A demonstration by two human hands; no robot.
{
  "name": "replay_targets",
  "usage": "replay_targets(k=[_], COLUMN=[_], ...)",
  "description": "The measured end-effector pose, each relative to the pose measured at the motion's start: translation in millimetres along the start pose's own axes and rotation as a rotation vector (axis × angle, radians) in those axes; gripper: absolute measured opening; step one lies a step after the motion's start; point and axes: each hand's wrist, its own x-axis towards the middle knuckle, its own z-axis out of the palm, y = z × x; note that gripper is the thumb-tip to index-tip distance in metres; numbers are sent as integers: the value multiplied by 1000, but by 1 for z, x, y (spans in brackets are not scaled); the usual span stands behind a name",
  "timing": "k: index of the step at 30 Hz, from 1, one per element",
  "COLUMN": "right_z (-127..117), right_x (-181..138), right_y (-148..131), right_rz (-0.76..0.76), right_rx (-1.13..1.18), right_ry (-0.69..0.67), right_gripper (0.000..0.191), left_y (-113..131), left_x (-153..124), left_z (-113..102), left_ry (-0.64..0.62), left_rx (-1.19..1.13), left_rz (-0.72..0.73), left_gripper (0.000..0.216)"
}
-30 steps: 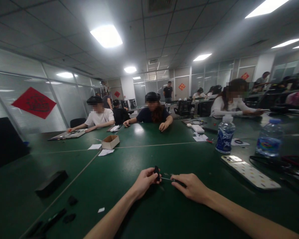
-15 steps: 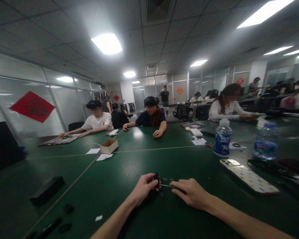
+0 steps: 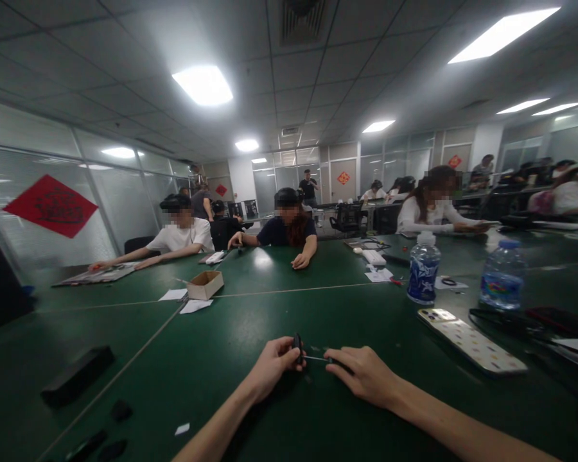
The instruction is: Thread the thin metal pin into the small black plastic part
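Observation:
My left hand [image 3: 275, 362] is closed around a small black part [image 3: 297, 346], held on edge just above the green table [image 3: 250, 321]. In my right hand [image 3: 366, 372] is a screwdriver [image 3: 315, 359]; its dark handle is mostly covered by my fingers. The thin metal shaft points left, and its tip meets the black part or lies right at it; the exact contact is too small to make out. Both hands are low in the middle of the view, a short gap apart.
A patterned phone [image 3: 472, 343] and two water bottles [image 3: 422, 269] stand to the right. A small open cardboard box [image 3: 205, 286] sits on papers ahead. On the left lie a long black block [image 3: 77, 377] and several small dark pieces [image 3: 121, 410]. People sit across the table.
The view has turned slightly right, so everything sits a little further left. My hands keep the same grip on the black part and the screwdriver. A person across has lifted one hand slightly.

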Motion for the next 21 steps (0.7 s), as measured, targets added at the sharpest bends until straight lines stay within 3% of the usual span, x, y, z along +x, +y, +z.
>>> replay_targets(k=[10, 16, 21], right_z=[5, 6, 5], right_x=[0, 4, 2], right_y=[2, 10, 5], right_rz=[38, 235, 91], right_rx=[13, 174, 190], right_ry=[59, 202, 74], right_gripper=[31, 32, 29], left_y=[-10, -8, -13], left_x=[4, 3, 4], left_z=[-4, -1, -2], left_ry=[48, 56, 94], left_rx=[-79, -43, -164], left_rz=[5, -40, -12], left_gripper=[31, 34, 33])
